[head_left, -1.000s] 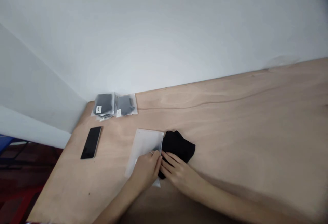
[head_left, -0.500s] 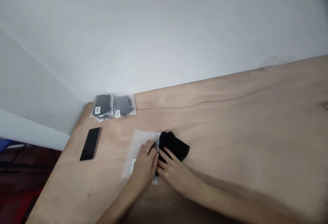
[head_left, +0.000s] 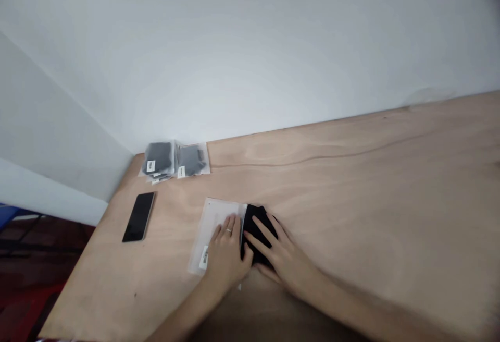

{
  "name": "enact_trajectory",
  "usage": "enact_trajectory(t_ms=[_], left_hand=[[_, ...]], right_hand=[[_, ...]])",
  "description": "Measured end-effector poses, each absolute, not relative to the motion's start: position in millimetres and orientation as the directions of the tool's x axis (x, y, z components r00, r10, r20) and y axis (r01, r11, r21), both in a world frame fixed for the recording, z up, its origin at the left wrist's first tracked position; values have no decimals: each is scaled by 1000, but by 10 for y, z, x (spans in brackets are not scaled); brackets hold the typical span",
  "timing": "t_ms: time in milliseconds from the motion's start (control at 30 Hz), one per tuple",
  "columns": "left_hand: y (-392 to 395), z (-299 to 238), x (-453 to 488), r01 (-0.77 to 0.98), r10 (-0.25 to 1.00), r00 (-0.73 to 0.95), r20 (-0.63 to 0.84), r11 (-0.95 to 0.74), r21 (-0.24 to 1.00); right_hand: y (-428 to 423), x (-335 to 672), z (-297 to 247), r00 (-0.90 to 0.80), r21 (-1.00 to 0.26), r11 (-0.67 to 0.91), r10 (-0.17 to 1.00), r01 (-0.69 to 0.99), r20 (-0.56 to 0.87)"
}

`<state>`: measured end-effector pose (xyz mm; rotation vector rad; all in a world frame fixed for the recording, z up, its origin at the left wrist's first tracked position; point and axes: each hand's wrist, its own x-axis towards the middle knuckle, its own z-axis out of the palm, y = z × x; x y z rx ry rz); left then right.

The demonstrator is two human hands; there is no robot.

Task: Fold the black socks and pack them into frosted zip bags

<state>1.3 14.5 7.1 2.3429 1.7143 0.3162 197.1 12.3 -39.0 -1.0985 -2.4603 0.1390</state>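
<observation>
A clear plastic bag (head_left: pixel 213 222) with a white label lies flat on the wooden table (head_left: pixel 351 175). My left hand (head_left: pixel 226 256) rests on the bag with fingers stretched out, a ring on one finger. A folded black cloth (head_left: pixel 255 227) sits at the bag's right edge, mostly under my right hand (head_left: pixel 279 251), whose fingers lie spread flat over it. The two hands touch each other.
A black phone (head_left: pixel 138 217) lies face up near the table's left edge. Several bagged dark cloths (head_left: pixel 174 160) with white labels are stacked in the far left corner against the white wall. The table's left edge drops to a dark floor.
My right hand moved forward over the black cloth, covering most of it and pressing it smaller toward the bag. My left hand slid forward and flattened on the bag.
</observation>
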Motion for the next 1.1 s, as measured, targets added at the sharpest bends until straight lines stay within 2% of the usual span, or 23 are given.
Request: enact_trajectory(t_ms=[100, 233, 400, 567, 767, 867, 967, 1100], left_hand=[[203, 56, 42, 916, 957, 286, 39, -285, 283], [215, 21, 1, 891, 951, 282, 122, -307, 334], [167, 37, -56, 827, 904, 366, 220, -425, 368], [153, 88, -110, 782, 858, 454, 241, -514, 353], [145, 100, -185, 741, 813, 557, 170, -579, 342], [136, 106, -194, 782, 851, 506, 137, -520, 343], [123, 106, -185, 839, 897, 433, 92, -438, 321], [108, 88, -163, 875, 914, 399, 65, -402, 271]], right_hand=[[120, 1928, -455, -584, -244, 695, 708, 677, 397], [85, 1893, -467, -633, -226, 753, 647, 618, 425], [93, 1837, -405, -705, -204, 842, 532, 499, 470], [214, 1761, -395, -756, -173, 896, 439, 408, 486], [361, 1699, -351, -755, -184, 887, 457, 423, 471], [274, 1778, -238, -749, -189, 876, 477, 443, 460], [0, 1921, -167, -706, -169, 825, 552, 539, 443], [-387, 2049, -232, -694, -204, 769, 636, 605, 338]])
